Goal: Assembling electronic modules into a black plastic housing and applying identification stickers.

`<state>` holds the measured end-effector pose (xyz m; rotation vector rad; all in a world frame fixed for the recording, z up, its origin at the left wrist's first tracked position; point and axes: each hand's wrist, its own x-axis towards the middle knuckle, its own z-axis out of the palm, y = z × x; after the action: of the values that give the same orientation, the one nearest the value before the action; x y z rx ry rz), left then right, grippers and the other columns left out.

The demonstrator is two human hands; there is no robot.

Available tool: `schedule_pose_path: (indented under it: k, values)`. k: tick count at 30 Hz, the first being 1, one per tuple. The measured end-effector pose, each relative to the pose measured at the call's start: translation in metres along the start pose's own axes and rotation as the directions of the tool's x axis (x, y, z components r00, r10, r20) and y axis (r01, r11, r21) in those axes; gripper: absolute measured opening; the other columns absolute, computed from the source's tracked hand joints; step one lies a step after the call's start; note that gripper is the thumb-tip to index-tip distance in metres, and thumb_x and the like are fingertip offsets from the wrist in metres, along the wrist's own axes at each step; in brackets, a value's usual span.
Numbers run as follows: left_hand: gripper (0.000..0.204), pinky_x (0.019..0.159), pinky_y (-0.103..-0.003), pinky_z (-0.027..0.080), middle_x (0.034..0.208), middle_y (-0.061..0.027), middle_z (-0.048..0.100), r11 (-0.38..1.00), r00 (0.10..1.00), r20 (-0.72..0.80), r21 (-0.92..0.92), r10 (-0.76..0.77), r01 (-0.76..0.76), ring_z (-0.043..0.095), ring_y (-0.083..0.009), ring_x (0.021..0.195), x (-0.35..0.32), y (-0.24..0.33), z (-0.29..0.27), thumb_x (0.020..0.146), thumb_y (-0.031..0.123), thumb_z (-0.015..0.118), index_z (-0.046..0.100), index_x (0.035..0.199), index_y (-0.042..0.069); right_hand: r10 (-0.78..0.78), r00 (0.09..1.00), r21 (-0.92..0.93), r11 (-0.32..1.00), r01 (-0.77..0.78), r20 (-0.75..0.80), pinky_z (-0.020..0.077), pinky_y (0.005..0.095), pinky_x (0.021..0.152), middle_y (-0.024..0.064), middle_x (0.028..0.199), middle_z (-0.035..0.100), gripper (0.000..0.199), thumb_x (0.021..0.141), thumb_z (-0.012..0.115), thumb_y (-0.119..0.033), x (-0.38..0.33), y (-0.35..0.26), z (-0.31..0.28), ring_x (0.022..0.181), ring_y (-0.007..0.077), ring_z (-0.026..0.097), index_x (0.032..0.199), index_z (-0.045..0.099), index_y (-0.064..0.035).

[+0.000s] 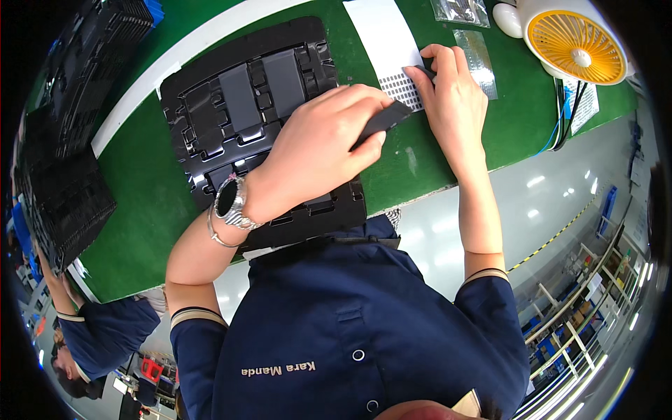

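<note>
My left hand [318,143], with a watch [229,199] on its wrist, grips a flat black rectangular piece [383,126] by its sides. The piece is tilted above the green table, its far end close to a white sheet [381,35] with rows of small dark stickers [400,89]. Over the right edge of that sheet, my right hand [455,105] is closed in a pinch. Something small and dark shows at its thumb and fingertips; its kind is unclear. Below my left forearm lies a black moulded tray [175,115] holding dark grey rectangular pieces [240,98].
A white fan with a yellow grille [577,52] stands at the far right, its cables hanging beside it. Clear plastic packets [476,63] lie beyond my right hand. Stacked black trays [66,199] rise at the left, with a co-worker [115,325] near them.
</note>
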<state>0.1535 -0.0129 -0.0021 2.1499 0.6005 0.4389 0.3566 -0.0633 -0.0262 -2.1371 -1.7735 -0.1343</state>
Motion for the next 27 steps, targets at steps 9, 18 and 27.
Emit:
schedule_pose_path:
  k: [9,18,27]
  values:
    - [0.025,0.084,-0.028,0.048,0.101,-0.0048,0.064,0.609,0.889,0.114,-0.689,-0.444,0.393,0.059,-0.0113,0.093,-0.036,-0.002,-0.034,0.096,0.016,0.055,0.058,0.115,0.001,0.072,0.966,0.528,0.826,-0.198,0.250,0.0445,0.0269,0.057,0.0017,0.076,0.061,0.024,0.085,0.070,-0.023,0.026,-0.008,-0.008,0.065,0.0127,0.058,0.087,0.061,-0.0016]
    - [0.026,0.090,-0.029,0.046,0.100,0.0005,0.057,0.314,0.778,-0.162,-0.948,-0.607,0.048,0.053,-0.0081,0.099,-0.068,-0.016,-0.049,0.095,0.023,0.061,0.058,0.114,0.006,-0.239,0.883,0.902,0.263,-0.343,0.405,0.0442,0.0196,0.064,-0.0010,0.078,0.063,0.023,0.090,0.067,-0.021,0.053,-0.101,-0.036,0.071,0.0035,0.055,0.092,0.062,0.0012]
    - [0.022,0.068,-0.021,0.047,0.085,0.0005,0.066,0.593,0.763,-0.389,-0.805,-0.517,-0.009,0.057,-0.0034,0.076,-0.072,-0.023,-0.047,0.087,0.015,0.070,0.066,0.100,-0.003,-0.243,0.890,0.883,0.375,-0.281,0.386,0.0429,0.0190,0.058,0.0020,0.074,0.065,0.017,0.091,0.065,-0.015,0.043,-0.126,-0.009,0.065,0.0028,0.056,0.095,0.061,0.0009]
